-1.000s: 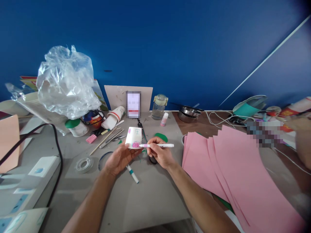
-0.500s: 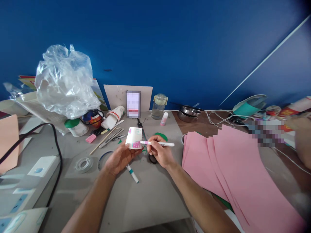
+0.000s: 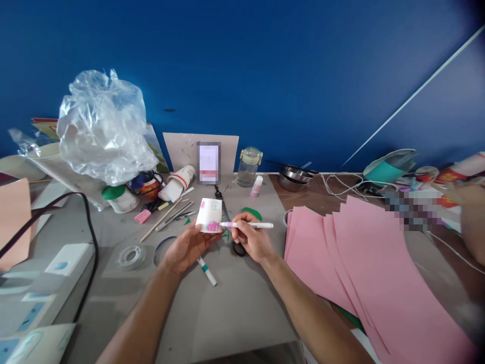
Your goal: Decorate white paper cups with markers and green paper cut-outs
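A white paper cup (image 3: 208,212) sits in my left hand (image 3: 188,249), whose fingers close round its lower part. The cup bears pink scribbles near its lower edge, a small pink patch at the upper left and a green window-like square. My right hand (image 3: 253,237) grips a white and pink marker (image 3: 261,225), its tip at the pink scribble on the cup. Below my left hand a white marker with a green band (image 3: 207,272) lies on the table. Black scissor handles (image 3: 238,248) show partly beneath my right hand.
Pink paper sheets (image 3: 371,263) spread across the right side. A tape roll (image 3: 131,257) and sticks (image 3: 161,220) lie at left. Behind stand a phone (image 3: 208,163), a lidded jar (image 3: 249,166), a glue stick (image 3: 256,186) and metal bowls (image 3: 293,177). A plastic bag (image 3: 104,126) rises back left.
The marker has shifted very slightly to the right against the cup, and the pink scribble looks a little more filled in. My left hand still holds the cup in place.
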`<action>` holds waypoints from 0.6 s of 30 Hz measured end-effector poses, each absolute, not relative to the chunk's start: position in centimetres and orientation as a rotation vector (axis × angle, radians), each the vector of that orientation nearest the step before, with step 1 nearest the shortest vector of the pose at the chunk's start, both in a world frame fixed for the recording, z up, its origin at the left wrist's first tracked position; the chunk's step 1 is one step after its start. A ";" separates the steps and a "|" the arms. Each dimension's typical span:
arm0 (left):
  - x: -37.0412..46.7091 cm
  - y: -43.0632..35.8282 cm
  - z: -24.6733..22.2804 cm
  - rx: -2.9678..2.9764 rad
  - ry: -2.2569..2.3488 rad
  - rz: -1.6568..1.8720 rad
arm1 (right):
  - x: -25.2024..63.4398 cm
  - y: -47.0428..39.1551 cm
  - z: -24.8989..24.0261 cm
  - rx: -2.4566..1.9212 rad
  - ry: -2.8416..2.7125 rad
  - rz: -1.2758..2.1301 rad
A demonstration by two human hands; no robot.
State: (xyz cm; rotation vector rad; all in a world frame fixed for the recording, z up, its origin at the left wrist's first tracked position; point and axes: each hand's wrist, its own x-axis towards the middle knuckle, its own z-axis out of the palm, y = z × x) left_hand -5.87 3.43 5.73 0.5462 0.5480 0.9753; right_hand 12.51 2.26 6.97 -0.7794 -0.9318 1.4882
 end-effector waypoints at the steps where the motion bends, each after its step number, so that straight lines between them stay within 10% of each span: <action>1: -5.9 3.4 5.7 0.544 0.546 0.977 | 12.5 2.3 7.0 -0.778 -0.936 1.496; 18: -6.0 3.5 5.4 0.507 0.504 0.976 | 12.7 2.2 6.9 -0.771 -0.929 1.531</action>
